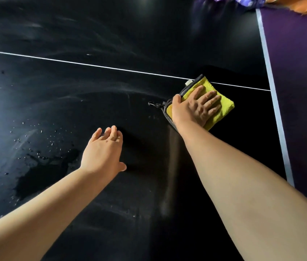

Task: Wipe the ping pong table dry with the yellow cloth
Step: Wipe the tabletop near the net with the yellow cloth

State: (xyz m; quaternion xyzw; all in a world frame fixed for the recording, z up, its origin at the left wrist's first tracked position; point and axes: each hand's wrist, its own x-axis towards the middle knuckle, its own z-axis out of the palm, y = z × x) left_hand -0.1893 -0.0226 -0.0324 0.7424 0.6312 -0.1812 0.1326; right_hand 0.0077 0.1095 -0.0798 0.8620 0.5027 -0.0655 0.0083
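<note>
While your right hand [196, 108] presses flat on the folded yellow microfibre cloth with grey trim [223, 108], its fingers lie straight and slightly spread across the top. The cloth rests on the right part of the black ping pong table [111, 34]. Its far corner touches the thin white line [92, 65], and it lies near the white edge stripe [273, 95]. Your left hand [103, 151] is nearer and further left, fingers loosely together, holding nothing; whether it touches the surface cannot be told. A dark puddle of water [41, 174] with scattered droplets lies left of that hand. Purple floor [299, 72] shows beyond the table's right edge.
</note>
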